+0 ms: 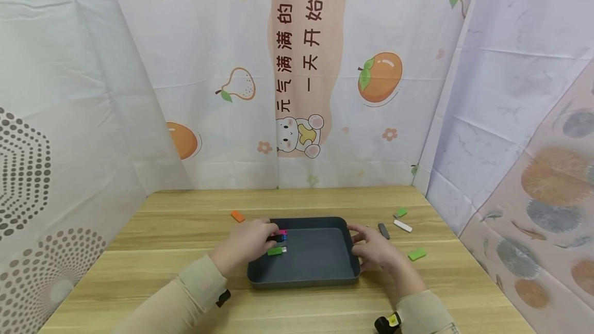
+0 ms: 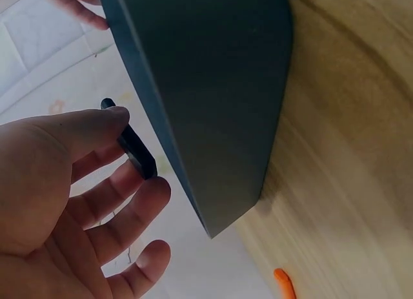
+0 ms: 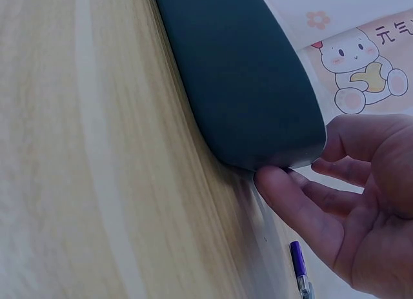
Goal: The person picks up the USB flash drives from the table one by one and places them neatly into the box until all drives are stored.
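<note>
My left hand [image 1: 248, 241] is over the left part of a dark grey rectangular tray [image 1: 303, 281]. Between thumb and fingers it pinches a slim black USB stick [image 2: 137, 150], held above the tray's rim. Under and beside those fingers, a green USB stick [image 1: 275, 251] with a metal plug lies in the tray, near pink [image 1: 282, 232] and blue pieces that are partly hidden. At the tray's right side, my right hand [image 1: 375, 247] grips the wall, its thumb low on the outside and a finger at the rim.
An orange stick [image 1: 237, 216] lies left of the tray on the wooden table [image 1: 185, 210]. To the right lie a dark grey stick [image 1: 383, 230], a white stick [image 1: 402, 226] and two green sticks [image 1: 416, 254]. A purple stick [image 3: 297, 260] shows beyond the right hand.
</note>
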{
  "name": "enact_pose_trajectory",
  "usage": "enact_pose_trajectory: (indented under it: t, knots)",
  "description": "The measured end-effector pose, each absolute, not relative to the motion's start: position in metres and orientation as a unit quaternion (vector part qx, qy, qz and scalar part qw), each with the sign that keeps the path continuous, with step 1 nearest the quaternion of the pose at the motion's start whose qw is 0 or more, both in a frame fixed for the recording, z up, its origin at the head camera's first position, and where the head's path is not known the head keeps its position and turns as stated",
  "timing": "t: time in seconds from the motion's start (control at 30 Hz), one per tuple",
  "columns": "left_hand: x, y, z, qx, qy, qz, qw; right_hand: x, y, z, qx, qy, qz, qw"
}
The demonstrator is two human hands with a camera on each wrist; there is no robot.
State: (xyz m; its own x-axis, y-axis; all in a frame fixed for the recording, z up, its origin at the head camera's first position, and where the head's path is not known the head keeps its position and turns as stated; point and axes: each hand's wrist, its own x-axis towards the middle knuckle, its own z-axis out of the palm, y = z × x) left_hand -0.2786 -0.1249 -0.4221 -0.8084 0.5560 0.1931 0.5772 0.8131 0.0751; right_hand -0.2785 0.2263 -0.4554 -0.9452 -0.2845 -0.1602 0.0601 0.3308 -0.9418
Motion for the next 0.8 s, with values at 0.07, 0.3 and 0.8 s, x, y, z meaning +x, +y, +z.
enact_pose_trajectory:
  t: [0.07, 0.3, 0.8]
  knots:
    - [-0.279, -0.124, -0.424, -0.302, -0.948, -0.052, 0.083, -0.279, 0.226, -0.455, -0.07, 0.801, -0.575, 0.15]
    - [-0.275, -0.121, -0.427, -0.301, -0.951, -0.03, 0.072, -0.279, 0.226, -0.455, -0.07, 0.803, -0.573, 0.149]
    - [-0.273, -0.116, -0.441, -0.309, -0.948, -0.019, 0.073, -0.279, 0.226, -0.455, -0.069, 0.805, -0.57, 0.148]
